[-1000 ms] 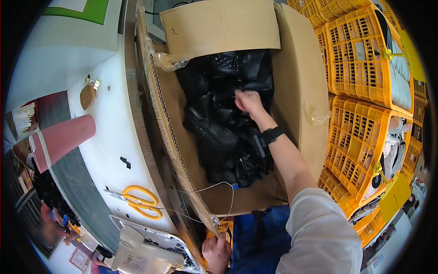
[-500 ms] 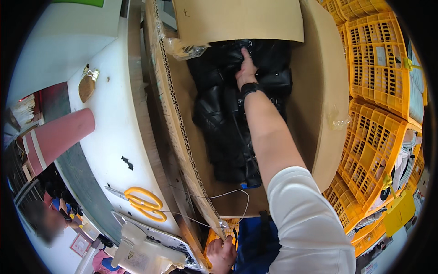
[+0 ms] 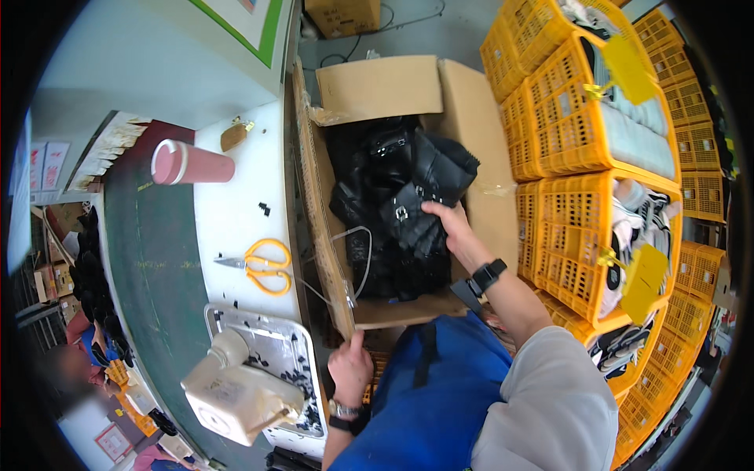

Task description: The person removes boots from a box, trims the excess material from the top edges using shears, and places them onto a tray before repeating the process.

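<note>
My right hand (image 3: pixel 454 228) is closed on a black leather piece with silver buckles (image 3: pixel 428 188), like a boot upper, pinching its near edge with the thumb on top. The piece lies over a heap of similar shiny black leather pieces (image 3: pixel 369 235) inside an open cardboard box (image 3: pixel 479 141). My left hand (image 3: pixel 351 366) grips the near left corner of the box's flap (image 3: pixel 336 302), its fingers wrapped over the cardboard edge. A thin pale cord (image 3: pixel 367 255) loops over the box's left side.
Left of the box, a white table (image 3: pixel 236 212) bears yellow-handled scissors (image 3: pixel 269 267), a pink tumbler (image 3: pixel 208 166) and a cream-coloured machine (image 3: pixel 236 396) on a metal tray (image 3: pixel 316 392) with black scraps. Stacked yellow crates (image 3: pixel 558 243) of shoe parts stand close on the right.
My right hand has drawn back from the far end of the box toward me, now gripping a buckled leather piece. My left hand remains on the box corner. The view has shifted back.
</note>
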